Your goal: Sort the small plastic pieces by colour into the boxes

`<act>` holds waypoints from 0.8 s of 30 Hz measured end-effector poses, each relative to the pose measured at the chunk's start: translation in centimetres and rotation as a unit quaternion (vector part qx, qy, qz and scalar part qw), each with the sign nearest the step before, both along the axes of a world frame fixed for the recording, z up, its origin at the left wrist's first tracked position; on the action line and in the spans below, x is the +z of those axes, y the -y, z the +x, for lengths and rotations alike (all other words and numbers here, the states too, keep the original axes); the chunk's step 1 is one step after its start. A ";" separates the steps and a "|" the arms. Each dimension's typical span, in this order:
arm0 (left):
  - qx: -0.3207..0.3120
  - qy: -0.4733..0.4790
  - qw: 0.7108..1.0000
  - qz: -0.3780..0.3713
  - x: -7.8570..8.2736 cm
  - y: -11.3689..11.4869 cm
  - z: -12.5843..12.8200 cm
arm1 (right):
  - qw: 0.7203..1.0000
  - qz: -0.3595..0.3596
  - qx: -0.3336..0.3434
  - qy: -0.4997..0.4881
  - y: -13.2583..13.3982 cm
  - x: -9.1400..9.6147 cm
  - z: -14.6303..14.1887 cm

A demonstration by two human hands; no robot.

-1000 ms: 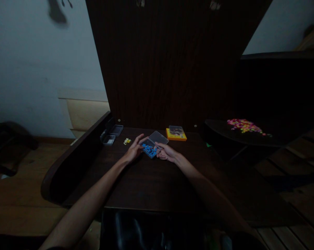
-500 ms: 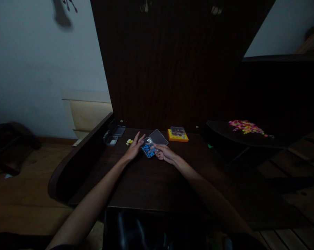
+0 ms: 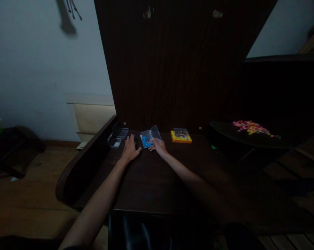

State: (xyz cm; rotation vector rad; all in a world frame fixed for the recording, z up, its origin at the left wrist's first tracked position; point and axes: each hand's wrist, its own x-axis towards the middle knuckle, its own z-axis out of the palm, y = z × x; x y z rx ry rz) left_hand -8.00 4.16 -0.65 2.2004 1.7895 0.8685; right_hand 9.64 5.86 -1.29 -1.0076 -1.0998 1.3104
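Through the head camera I looked forward and down, in dim light, on two bare hands working over a dark wooden tabletop (image 3: pixel 151 184). The right hand (image 3: pixel 158 147) was partly closed, its thumb over the near right part of a small clear box (image 3: pixel 143 133) and its other fingers curled below; I took it to be gripping the box. That box lay just beyond and to the left of the right hand's fingertips, with a scatter of blue pieces (image 3: pixel 146 141) inside. Its clear lid (image 3: pixel 155 131) was open, rising just beyond the same hand. I could not tell whether the box rested on the wood.

The left hand (image 3: pixel 130 150) was palm down and open, its fingers stretched forward and its thumb out towards the box, a short gap between. I saw nothing in its grasp, but what lay beneath it was hidden from me.

Just left of the left hand's fingertips was another open clear case (image 3: pixel 122 133). Beyond and to the right of the right hand sat a flat yellow box (image 3: pixel 181 138) with a clear container (image 3: pixel 181 131) on top. Much farther right of that hand, a dark curved shelf (image 3: pixel 222 129) carried a heap of pink, yellow and purple pieces (image 3: pixel 250 127).
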 end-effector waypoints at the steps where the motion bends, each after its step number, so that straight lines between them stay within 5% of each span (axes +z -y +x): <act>1: 0.008 -0.007 1.000 -0.014 -0.2 -0.2 0.0 | 1.000 0.007 -0.010 0.005 -0.3 -0.2 -0.5; 11: -0.018 -0.015 0.998 -0.054 -0.2 -1.0 -0.4 | 0.993 0.073 -0.053 0.082 -2.1 -1.1 -3.1; 24: -0.012 0.030 0.998 -0.047 -1.3 -1.6 -0.8 | 0.970 0.138 -0.074 0.186 -1.3 0.2 -3.0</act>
